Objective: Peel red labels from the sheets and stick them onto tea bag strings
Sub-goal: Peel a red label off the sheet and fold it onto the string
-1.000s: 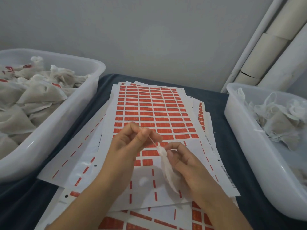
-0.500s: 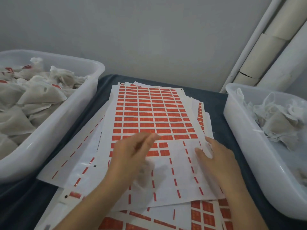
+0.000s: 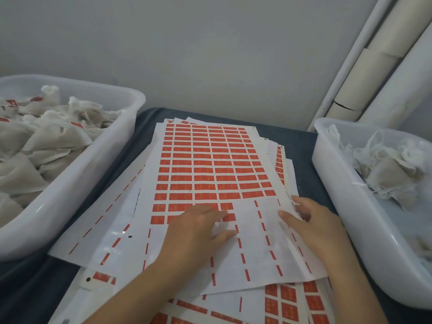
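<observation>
The top white paper sheet of red rectangular labels [image 3: 210, 174] lies on a loose stack of similar sheets on the dark blue cloth-covered table [image 3: 301, 141]. Its upper rows are full; the lower part is peeled down to thin red strips. Print on the labels and along the sheet's right edge is too small to read. The left hand [image 3: 198, 228] rests flat on the sheet, fingers straight and close together, thumb spread. The right hand [image 3: 311, 220] presses the sheet's right edge with fingers slightly spread. Tagged tea bags fill the left white plastic tub [image 3: 112, 146]; untagged white mesh tea bags [image 3: 383, 169] sit in the right white plastic tub [image 3: 339, 195].
</observation>
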Action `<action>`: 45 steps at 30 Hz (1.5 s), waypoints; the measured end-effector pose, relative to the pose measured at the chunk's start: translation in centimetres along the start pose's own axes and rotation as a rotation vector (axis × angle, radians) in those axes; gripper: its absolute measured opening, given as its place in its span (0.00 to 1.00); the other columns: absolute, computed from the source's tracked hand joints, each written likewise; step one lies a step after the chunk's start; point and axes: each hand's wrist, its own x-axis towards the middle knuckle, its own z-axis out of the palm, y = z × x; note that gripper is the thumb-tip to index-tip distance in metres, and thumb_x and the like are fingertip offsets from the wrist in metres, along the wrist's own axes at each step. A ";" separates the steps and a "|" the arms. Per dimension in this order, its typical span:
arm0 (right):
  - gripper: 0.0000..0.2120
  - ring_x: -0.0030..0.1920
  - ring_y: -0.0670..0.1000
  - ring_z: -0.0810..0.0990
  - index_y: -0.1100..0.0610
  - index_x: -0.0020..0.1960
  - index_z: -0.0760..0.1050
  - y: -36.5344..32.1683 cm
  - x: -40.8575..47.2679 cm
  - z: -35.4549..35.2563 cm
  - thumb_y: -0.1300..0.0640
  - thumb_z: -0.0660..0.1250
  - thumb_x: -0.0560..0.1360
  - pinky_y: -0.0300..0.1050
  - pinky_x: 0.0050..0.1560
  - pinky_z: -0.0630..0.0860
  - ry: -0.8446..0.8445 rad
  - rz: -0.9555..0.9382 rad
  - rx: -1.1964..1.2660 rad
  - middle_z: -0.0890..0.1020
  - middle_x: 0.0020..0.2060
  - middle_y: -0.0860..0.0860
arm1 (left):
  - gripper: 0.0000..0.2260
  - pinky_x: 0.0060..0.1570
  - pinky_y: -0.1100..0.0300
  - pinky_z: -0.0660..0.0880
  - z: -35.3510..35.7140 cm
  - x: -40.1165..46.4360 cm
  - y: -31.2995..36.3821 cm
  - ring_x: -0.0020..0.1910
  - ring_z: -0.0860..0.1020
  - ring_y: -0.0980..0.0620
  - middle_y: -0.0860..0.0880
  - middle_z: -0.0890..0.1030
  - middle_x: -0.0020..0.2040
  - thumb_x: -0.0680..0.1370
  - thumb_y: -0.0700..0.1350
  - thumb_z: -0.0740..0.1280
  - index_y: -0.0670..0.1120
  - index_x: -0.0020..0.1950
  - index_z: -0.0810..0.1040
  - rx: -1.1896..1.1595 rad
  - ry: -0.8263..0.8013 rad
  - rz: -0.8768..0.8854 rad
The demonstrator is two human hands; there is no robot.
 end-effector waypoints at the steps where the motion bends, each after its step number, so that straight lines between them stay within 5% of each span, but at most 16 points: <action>1: 0.16 0.33 0.37 0.72 0.41 0.58 0.68 -0.1 -0.1 -0.1 0.44 0.68 0.72 0.31 0.31 0.66 0.027 -0.022 0.021 0.74 0.46 0.38 | 0.22 0.62 0.63 0.65 0.0 0.0 0.0 0.62 0.70 0.61 0.64 0.70 0.66 0.73 0.65 0.59 0.61 0.66 0.70 -0.002 -0.001 -0.003; 4: 0.19 0.34 0.42 0.80 0.41 0.58 0.69 -0.4 -0.2 -1.1 0.49 0.71 0.70 0.37 0.29 0.71 0.010 0.017 0.373 0.78 0.44 0.37 | 0.22 0.57 0.64 0.68 0.1 0.1 0.2 0.59 0.72 0.60 0.64 0.71 0.65 0.72 0.66 0.60 0.61 0.65 0.71 -0.041 -0.002 -0.021; 7: 0.26 0.43 0.55 0.85 0.47 0.60 0.71 -0.9 -0.4 -2.1 0.54 0.74 0.64 0.49 0.34 0.80 -0.337 0.152 0.850 0.85 0.46 0.47 | 0.23 0.48 0.69 0.68 0.1 0.2 0.3 0.52 0.73 0.62 0.65 0.71 0.64 0.71 0.66 0.62 0.62 0.64 0.71 -0.068 -0.022 -0.045; 9: 0.30 0.49 0.60 0.83 0.47 0.63 0.70 -1.2 -0.5 -1.5 0.58 0.74 0.63 0.56 0.43 0.81 -0.524 0.134 0.843 0.84 0.51 0.53 | 0.23 0.49 0.69 0.66 0.1 0.3 0.2 0.54 0.73 0.62 0.65 0.72 0.64 0.71 0.66 0.62 0.62 0.64 0.71 -0.062 -0.030 -0.048; 11: 0.33 0.52 0.61 0.81 0.39 0.64 0.66 -1.4 -0.7 -0.1 0.61 0.74 0.66 0.61 0.50 0.78 -0.518 0.139 0.744 0.82 0.54 0.52 | 0.24 0.52 0.68 0.64 0.2 0.4 0.1 0.57 0.72 0.61 0.64 0.71 0.64 0.71 0.67 0.62 0.62 0.65 0.70 -0.032 -0.031 -0.041; 17: 0.25 0.46 0.52 0.79 0.38 0.65 0.61 -1.6 -0.7 2.2 0.56 0.67 0.75 0.43 0.34 0.76 -0.250 0.181 0.537 0.77 0.50 0.45 | 0.24 0.48 0.70 0.61 0.4 0.3 0.1 0.47 0.65 0.66 0.66 0.72 0.63 0.68 0.69 0.62 0.65 0.62 0.71 -0.096 -0.016 -0.103; 22: 0.19 0.48 0.54 0.81 0.46 0.61 0.70 -2.0 -1.0 2.9 0.47 0.69 0.72 0.49 0.42 0.80 -0.351 0.256 0.722 0.82 0.49 0.51 | 0.22 0.42 0.72 0.61 0.2 0.0 0.3 0.40 0.67 0.68 0.67 0.73 0.62 0.69 0.67 0.62 0.64 0.62 0.72 -0.150 -0.027 -0.106; 25: 0.27 0.49 0.55 0.82 0.45 0.59 0.71 -2.1 -1.0 3.0 0.45 0.74 0.63 0.57 0.52 0.79 -0.425 0.195 0.592 0.83 0.50 0.50 | 0.22 0.49 0.70 0.62 0.0 0.2 0.4 0.48 0.69 0.66 0.65 0.73 0.63 0.71 0.65 0.63 0.62 0.63 0.72 -0.117 -0.030 -0.086; 28: 0.24 0.49 0.55 0.81 0.46 0.59 0.69 -2.1 -1.0 3.2 0.50 0.75 0.67 0.59 0.53 0.78 -0.365 0.219 0.445 0.81 0.50 0.50 | 0.22 0.53 0.68 0.63 0.0 0.1 0.5 0.56 0.72 0.62 0.64 0.73 0.63 0.71 0.65 0.63 0.62 0.64 0.71 -0.088 -0.022 -0.063; 35: 0.19 0.52 0.57 0.80 0.48 0.60 0.70 -1.8 -1.4 3.3 0.56 0.71 0.71 0.59 0.55 0.77 -0.410 0.237 0.731 0.81 0.52 0.53 | 0.20 0.42 0.75 0.64 -0.2 -0.1 0.4 0.38 0.69 0.67 0.68 0.72 0.53 0.71 0.65 0.62 0.62 0.62 0.73 -0.192 0.016 -0.062; 38: 0.22 0.54 0.59 0.79 0.50 0.61 0.70 -1.8 -1.3 3.1 0.56 0.71 0.69 0.60 0.56 0.76 -0.437 0.231 0.862 0.81 0.53 0.55 | 0.17 0.37 0.76 0.63 -0.6 0.0 0.5 0.39 0.70 0.69 0.68 0.71 0.51 0.73 0.61 0.63 0.62 0.61 0.74 -0.257 0.062 -0.069; 45: 0.19 0.50 0.56 0.81 0.47 0.59 0.71 -2.0 -1.7 3.6 0.52 0.69 0.70 0.52 0.47 0.81 -0.392 0.198 0.804 0.83 0.50 0.52 | 0.15 0.43 0.74 0.69 -1.3 0.1 0.5 0.42 0.73 0.65 0.68 0.72 0.46 0.71 0.58 0.67 0.59 0.56 0.78 -0.330 0.114 -0.087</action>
